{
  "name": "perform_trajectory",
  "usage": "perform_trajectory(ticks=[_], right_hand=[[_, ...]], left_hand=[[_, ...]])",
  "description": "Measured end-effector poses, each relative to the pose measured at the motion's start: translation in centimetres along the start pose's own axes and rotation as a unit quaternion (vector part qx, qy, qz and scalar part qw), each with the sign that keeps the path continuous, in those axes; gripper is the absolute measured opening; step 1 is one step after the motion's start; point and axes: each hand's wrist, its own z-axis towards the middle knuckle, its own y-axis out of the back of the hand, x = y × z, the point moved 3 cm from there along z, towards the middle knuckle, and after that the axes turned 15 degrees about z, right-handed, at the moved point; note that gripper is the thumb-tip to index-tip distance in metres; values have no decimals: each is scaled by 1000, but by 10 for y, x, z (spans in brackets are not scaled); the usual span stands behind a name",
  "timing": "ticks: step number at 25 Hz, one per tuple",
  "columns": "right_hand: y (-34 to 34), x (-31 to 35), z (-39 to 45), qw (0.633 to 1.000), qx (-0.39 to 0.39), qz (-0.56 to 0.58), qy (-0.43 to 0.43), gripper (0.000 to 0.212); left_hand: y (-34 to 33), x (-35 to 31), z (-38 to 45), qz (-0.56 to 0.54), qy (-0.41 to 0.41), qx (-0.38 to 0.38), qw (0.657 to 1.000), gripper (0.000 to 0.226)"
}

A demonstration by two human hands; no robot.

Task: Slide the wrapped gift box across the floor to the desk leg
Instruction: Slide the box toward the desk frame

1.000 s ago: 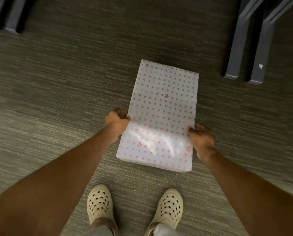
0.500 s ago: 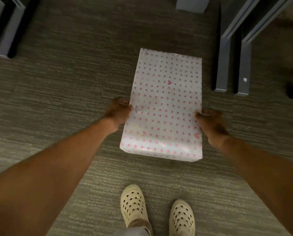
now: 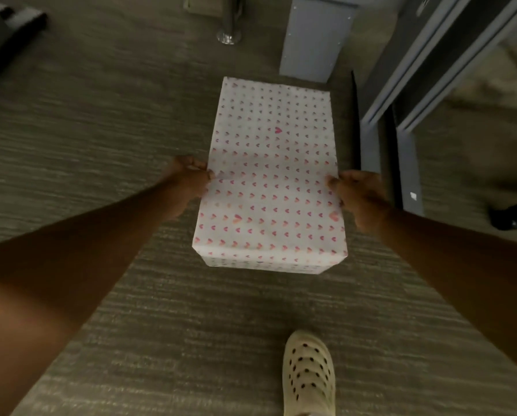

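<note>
The gift box (image 3: 272,175), wrapped in white paper with small pink hearts, lies flat on the grey carpet. My left hand (image 3: 189,177) grips its left side and my right hand (image 3: 357,196) grips its right side, both about halfway along. The box's far end sits just short of a wide grey desk leg (image 3: 314,40). Grey desk feet (image 3: 371,151) run along the floor close to the box's right side.
A chrome post with a round base (image 3: 228,34) stands on the carpet beyond the box, to the left. A dark chair base (image 3: 509,211) is at the right. Dark furniture (image 3: 2,34) sits at the far left. My cream perforated shoe (image 3: 308,373) is behind the box.
The box has slid forward across the carpet with both hands on its sides, and I have stepped after it. The wide grey leg has come into view right beyond it.
</note>
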Motion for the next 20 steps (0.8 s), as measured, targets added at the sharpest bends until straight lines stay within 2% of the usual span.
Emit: perform_trajectory(ticks=[4, 12, 20], right_hand=[[4, 2, 39, 1000, -13, -2, 22, 40], [9, 3, 119, 999, -19, -17, 41, 37], [14, 5, 181, 999, -32, -9, 22, 39]], left_hand=[[-18, -25, 30, -5, -28, 0, 1000, 13], [-57, -59, 85, 4, -32, -6, 999, 13], [-79, -93, 122, 15, -30, -13, 999, 14]])
